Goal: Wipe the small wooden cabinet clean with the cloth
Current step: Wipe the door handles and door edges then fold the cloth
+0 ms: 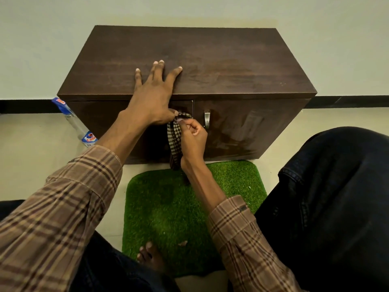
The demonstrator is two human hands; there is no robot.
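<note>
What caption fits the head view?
Left hand braces cabinet top while right hand pinches checked cloth at door front.

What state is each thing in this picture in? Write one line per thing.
Cabinet: both doors closed, right door streaked wet.
Cloth: bunched, hanging at the door gap.
Left hand: flat on the top.
Right hand: pinching the cloth.
Spray bottle: leaning against the cabinet.

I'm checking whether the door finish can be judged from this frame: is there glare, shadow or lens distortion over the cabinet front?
Head view: a pale sheen streaks the dark brown wooden cabinet's right door; the left door lies in deep shadow under the left hand; the checked cloth reads sharply; the wide-angle lens bows the black skirting line.
</note>
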